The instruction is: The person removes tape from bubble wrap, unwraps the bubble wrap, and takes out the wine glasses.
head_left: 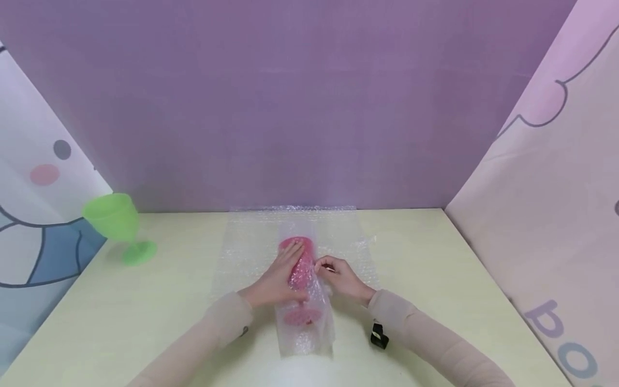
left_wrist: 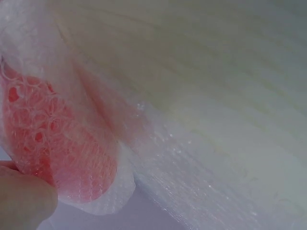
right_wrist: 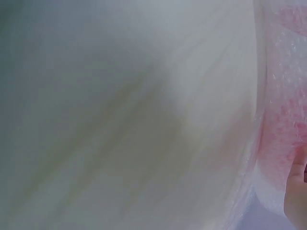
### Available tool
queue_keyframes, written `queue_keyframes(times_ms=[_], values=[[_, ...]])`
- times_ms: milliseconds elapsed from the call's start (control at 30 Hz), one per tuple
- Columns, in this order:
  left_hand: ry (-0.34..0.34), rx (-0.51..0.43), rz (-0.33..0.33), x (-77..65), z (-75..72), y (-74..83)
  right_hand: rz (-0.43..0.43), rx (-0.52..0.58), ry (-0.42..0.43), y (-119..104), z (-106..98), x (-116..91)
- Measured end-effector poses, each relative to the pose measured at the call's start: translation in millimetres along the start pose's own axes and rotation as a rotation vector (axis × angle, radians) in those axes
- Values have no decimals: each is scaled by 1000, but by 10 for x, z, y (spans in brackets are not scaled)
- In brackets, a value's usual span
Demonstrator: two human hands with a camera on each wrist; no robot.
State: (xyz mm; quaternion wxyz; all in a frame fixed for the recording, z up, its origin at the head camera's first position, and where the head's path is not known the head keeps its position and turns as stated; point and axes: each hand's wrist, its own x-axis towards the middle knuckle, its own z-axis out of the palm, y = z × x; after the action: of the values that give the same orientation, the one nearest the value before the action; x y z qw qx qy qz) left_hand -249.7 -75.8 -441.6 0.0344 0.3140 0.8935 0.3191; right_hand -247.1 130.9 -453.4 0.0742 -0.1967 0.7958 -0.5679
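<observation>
A pink goblet (head_left: pixel 302 272) lies on its side, rim away from me, on a clear sheet of bubble wrap (head_left: pixel 244 236). Part of the sheet is folded over it, so bowl, stem and foot show through the bubbles. My left hand (head_left: pixel 278 277) rests on the wrapped goblet, its fingers laid along the bowl and its thumb across the stem. At the bowl's right side my right hand (head_left: pixel 340 275) pinches the wrap's edge with curled fingers. In the left wrist view the pink bowl (left_wrist: pixel 62 143) shows through the bubbles beside a fingertip.
A green goblet (head_left: pixel 116 220) stands upright at the table's back left. A black item (head_left: pixel 379 336) shows below my right wrist. A purple wall (head_left: pixel 309 107) rises behind the pale table (head_left: pixel 425 269), and printed fabric panels (head_left: pixel 546 188) flank both sides.
</observation>
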Motion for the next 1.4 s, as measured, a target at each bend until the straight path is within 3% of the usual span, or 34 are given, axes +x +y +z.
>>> queue_keyframes(times_ms=[633, 833, 1100, 1400], values=[[-11, 34, -12, -22, -26, 19, 94, 122, 29, -33, 43, -19], [-20, 4, -50, -59, -42, 10, 144, 190, 71, -30, 66, -25], [-35, 21, -38, -42, -52, 4, 162, 213, 102, -27, 61, -31], [-47, 47, -37, -12, -70, 14, 201, 240, 195, -13, 66, -49]])
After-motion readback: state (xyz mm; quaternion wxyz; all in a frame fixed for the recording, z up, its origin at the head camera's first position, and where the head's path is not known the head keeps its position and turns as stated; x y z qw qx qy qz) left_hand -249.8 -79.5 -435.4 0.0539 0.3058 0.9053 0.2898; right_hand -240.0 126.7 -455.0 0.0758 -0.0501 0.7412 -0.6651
